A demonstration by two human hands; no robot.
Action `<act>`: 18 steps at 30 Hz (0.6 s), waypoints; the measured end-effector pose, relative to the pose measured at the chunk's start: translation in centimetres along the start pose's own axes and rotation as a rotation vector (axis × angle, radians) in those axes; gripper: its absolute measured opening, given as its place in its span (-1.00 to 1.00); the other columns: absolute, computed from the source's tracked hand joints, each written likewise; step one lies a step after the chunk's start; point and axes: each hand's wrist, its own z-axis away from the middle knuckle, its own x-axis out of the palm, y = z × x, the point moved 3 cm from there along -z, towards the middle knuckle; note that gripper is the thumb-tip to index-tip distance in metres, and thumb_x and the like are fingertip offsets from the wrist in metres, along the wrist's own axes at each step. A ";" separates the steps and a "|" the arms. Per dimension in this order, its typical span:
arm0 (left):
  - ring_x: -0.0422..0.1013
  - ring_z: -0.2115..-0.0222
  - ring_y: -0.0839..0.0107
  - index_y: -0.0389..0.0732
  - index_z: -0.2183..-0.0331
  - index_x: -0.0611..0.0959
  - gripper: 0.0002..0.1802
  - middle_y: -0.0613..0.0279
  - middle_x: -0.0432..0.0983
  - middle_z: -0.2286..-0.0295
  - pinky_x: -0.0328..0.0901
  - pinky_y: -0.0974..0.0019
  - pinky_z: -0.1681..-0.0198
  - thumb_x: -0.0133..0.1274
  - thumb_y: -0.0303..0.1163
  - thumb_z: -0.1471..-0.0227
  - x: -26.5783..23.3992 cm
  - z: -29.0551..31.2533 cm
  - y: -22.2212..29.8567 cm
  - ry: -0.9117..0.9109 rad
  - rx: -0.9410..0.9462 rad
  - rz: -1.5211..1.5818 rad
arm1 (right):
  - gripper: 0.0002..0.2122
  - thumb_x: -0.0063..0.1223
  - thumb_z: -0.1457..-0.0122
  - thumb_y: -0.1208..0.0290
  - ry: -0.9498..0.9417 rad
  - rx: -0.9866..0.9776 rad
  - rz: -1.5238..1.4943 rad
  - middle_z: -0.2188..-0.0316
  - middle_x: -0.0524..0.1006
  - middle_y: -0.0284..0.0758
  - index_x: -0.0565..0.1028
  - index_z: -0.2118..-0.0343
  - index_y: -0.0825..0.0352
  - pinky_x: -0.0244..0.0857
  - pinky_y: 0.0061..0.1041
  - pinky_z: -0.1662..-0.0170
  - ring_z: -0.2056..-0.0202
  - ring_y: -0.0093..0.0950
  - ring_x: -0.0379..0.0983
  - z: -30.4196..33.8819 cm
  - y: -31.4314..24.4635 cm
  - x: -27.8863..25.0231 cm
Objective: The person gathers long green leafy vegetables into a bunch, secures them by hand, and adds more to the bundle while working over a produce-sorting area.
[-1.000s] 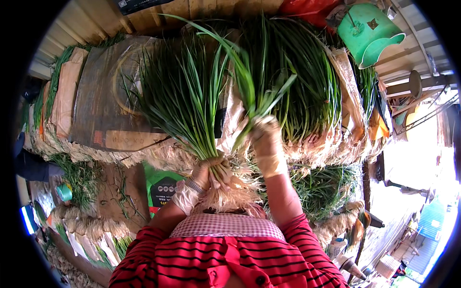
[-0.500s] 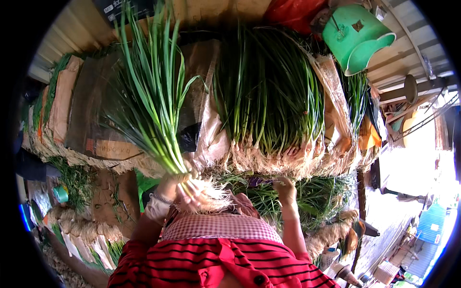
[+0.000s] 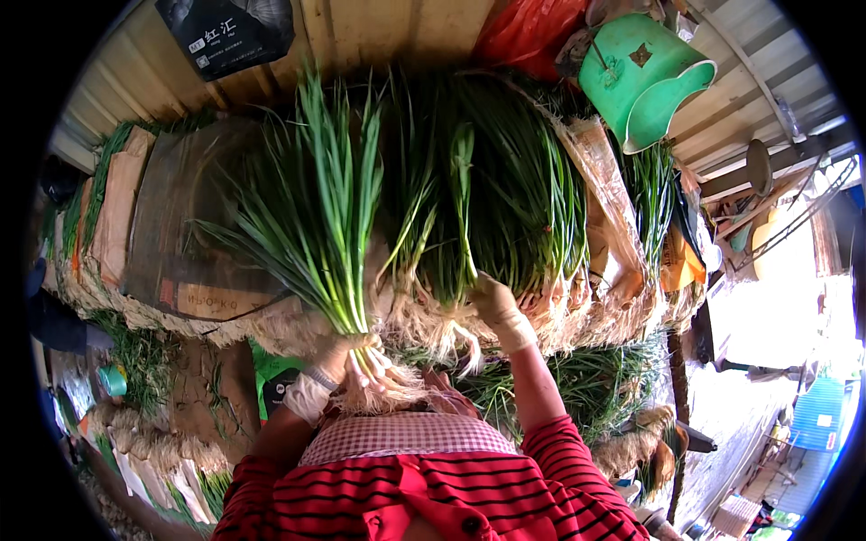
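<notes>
A thick bunch of green garlic (image 3: 338,257) rises from my left hand (image 3: 334,354), which is closed around its stems just above the pale bulbs. Its stringy roots hang over the checked apron. Farther right, my gloved right hand (image 3: 494,307) has its fingers closed on a separate green garlic stalk (image 3: 461,180) at the front of the pile. Pale roots dangle beside that hand. The fingertips are partly hidden. Behind both hands lies a long pile of green garlic (image 3: 523,189), leaves away from me and roots toward me.
Dark sheeting (image 3: 185,207) covers the pile's left part, and a pale wrapper (image 3: 600,180) divides its right part. A green plastic pail (image 3: 631,77) hangs at the upper right near a red bag (image 3: 528,41). Loose leaves (image 3: 586,374) lie below the pile's front edge.
My right hand has moved up and left from beside the pile's lower edge and closed on a stalk. The bunch in my left hand has shifted slightly right and lower.
</notes>
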 end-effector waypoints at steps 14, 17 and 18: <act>0.37 0.35 0.21 -0.31 0.30 0.46 -0.60 0.11 0.39 0.39 0.30 0.16 0.23 0.12 -0.34 0.26 -0.1 2.5 -0.7 -0.249 -0.067 0.261 | -0.92 -0.04 -0.03 0.52 -0.333 -0.094 0.298 0.53 0.48 -0.38 0.47 0.40 0.31 0.34 -0.62 0.33 0.44 -0.58 0.40 9.4 4.3 6.8; 0.35 0.32 0.18 -0.27 0.29 0.45 -0.59 0.10 0.38 0.37 0.28 0.00 0.18 0.12 -0.35 0.28 -2.1 2.7 -0.8 -0.280 0.136 0.282 | -0.84 -0.01 0.00 0.51 0.017 0.120 0.441 0.44 0.49 -0.30 0.42 0.30 0.32 0.32 -0.55 0.30 0.38 -0.55 0.38 5.3 3.9 3.1; 0.35 0.32 0.17 -0.28 0.29 0.46 -0.59 0.10 0.39 0.37 0.26 -0.03 0.16 0.12 -0.35 0.28 -2.4 2.8 -1.1 -0.262 0.084 0.337 | -0.77 0.00 0.01 0.49 0.144 0.176 0.344 0.38 0.48 -0.27 0.39 0.23 0.32 0.32 -0.51 0.28 0.34 -0.53 0.37 4.3 0.6 3.0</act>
